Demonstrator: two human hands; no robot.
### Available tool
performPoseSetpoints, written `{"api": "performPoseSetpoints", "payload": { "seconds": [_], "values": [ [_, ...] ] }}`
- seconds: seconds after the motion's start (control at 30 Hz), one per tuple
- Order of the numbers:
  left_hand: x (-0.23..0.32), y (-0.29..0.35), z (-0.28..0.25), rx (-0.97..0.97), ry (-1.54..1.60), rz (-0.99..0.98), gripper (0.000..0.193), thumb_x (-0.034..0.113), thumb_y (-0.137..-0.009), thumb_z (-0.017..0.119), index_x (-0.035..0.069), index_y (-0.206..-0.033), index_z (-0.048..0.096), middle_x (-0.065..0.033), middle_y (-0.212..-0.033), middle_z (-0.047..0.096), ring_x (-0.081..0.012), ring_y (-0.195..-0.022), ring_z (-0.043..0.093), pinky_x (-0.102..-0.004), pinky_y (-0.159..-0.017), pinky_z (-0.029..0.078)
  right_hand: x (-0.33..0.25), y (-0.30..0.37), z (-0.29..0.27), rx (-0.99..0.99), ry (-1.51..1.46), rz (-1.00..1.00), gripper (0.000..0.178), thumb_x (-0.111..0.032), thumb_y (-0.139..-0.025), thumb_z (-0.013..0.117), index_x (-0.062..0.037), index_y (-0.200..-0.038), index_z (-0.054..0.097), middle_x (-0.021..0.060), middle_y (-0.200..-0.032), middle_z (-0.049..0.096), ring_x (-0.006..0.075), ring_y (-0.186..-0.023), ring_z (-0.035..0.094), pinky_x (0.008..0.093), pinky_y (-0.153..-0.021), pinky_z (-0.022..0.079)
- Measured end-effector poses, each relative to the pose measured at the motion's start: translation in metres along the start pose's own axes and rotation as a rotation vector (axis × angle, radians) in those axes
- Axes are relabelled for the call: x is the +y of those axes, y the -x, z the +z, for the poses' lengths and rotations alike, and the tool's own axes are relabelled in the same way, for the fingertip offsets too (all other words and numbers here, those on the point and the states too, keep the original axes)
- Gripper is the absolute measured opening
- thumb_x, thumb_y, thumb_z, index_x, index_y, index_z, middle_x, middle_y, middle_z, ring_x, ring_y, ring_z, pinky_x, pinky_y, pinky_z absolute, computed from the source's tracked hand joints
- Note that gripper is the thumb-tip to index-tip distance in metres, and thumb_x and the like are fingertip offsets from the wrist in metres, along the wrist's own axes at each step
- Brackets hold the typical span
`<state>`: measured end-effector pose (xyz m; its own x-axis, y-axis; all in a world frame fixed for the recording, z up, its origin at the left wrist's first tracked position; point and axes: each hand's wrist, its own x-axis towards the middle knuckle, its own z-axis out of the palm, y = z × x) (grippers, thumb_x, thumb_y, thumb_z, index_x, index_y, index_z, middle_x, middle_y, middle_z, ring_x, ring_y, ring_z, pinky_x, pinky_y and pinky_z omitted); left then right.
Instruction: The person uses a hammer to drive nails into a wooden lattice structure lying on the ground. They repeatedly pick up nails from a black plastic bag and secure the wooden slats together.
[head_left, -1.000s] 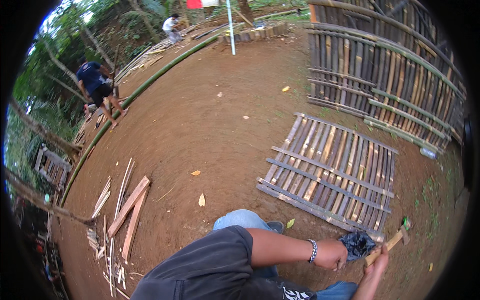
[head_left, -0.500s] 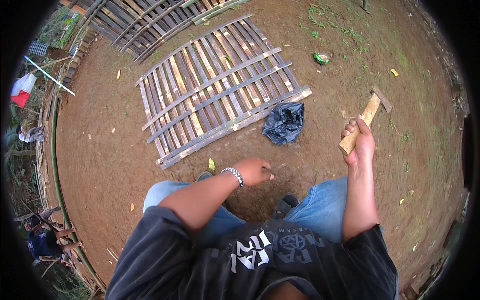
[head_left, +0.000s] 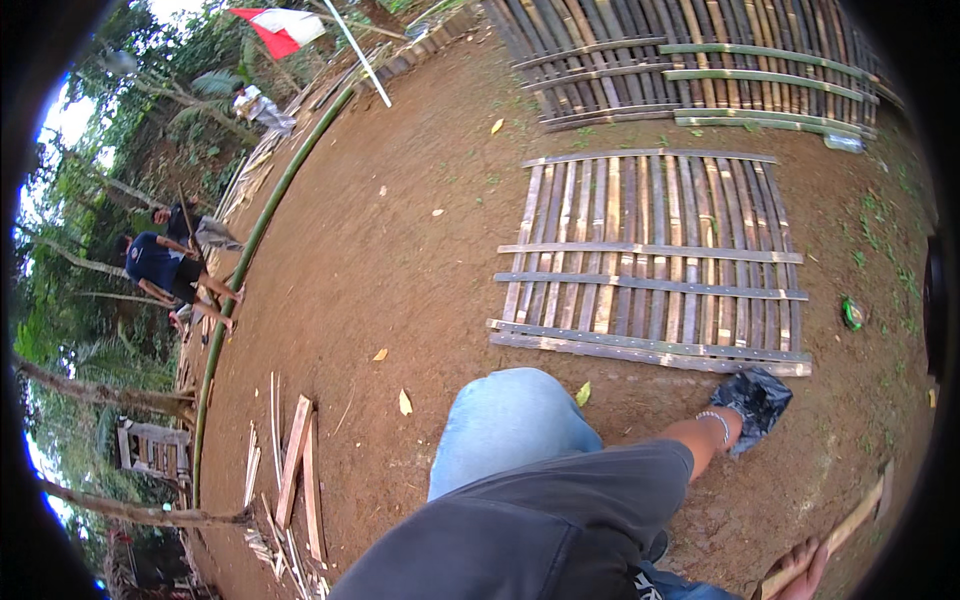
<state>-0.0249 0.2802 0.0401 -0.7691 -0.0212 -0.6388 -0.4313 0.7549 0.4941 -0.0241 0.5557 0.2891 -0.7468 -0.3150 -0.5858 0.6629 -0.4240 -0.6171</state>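
Observation:
My left hand [head_left: 733, 424], with a braided bracelet at the wrist, reaches to the black plastic bag [head_left: 763, 398] on the dirt. Its fingers are hidden by the bag, so their grip does not show. Low at the right, my right hand [head_left: 806, 568] is closed around the pale wooden handle of a hammer [head_left: 852, 517]; the hammer's head lies near the picture's dark rim. Just beyond the bag lies a slatted bamboo panel [head_left: 650, 284], flat on the ground, with crosswise strips over its slats.
Larger bamboo panels [head_left: 690, 70] lie at the far side. A green tape measure [head_left: 852, 313] rests right of the slatted panel. Wooden boards [head_left: 295, 460] lie at the left, near a long green bamboo pole [head_left: 222, 330]. Two people [head_left: 165, 265] are beyond it, with another farther off.
My view has swung to the left. My left hand has moved from in front of me to the black plastic bag. My right hand keeps its hold on the hammer.

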Motion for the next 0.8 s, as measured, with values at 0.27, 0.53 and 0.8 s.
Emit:
{"api": "performPoseSetpoints", "payload": {
  "seconds": [0.27, 0.53, 0.8],
  "values": [
    [-0.010, 0.000, 0.052, 0.189, 0.000, 0.023, 0.025, 0.012, -0.086, 0.060, 0.004, -0.103, 0.077, -0.0205, -0.120, 0.069, -0.0366, -0.115, 0.066, -0.0457, -0.098, 0.053, 0.009, 0.008, 0.003, 0.022, 0.089, -0.085, 0.019, -0.024, -0.102, 0.062, -0.0057, -0.099, 0.056, 0.0048, -0.083, 0.056, 0.0155, -0.069, 0.054, 0.0292, -0.060, 0.049],
    [-0.046, -0.016, 0.034, 0.292, -0.171, 0.023, 0.028, 0.016, -0.092, 0.055, 0.010, -0.108, 0.078, -0.0140, -0.117, 0.073, -0.0328, -0.112, 0.068, -0.0476, -0.091, 0.055, 0.035, 0.000, -0.011, 0.211, 0.440, -0.126, 0.019, -0.025, -0.101, 0.062, -0.0099, -0.109, 0.055, 0.0015, -0.082, 0.057, 0.0134, -0.069, 0.055, 0.0285, -0.060, 0.049],
    [-0.058, -0.006, 0.021, 0.325, -0.369, 0.156, 0.023, 0.014, -0.090, 0.058, 0.002, -0.100, 0.076, -0.0165, -0.108, 0.073, -0.0302, -0.102, 0.072, -0.0427, -0.083, 0.056, 0.049, -0.014, -0.008, 0.291, 0.460, -0.168, 0.017, -0.022, -0.104, 0.057, -0.0141, -0.116, 0.047, -0.0003, -0.082, 0.052, 0.0089, -0.062, 0.052, 0.0241, -0.050, 0.045]
  ]
}}
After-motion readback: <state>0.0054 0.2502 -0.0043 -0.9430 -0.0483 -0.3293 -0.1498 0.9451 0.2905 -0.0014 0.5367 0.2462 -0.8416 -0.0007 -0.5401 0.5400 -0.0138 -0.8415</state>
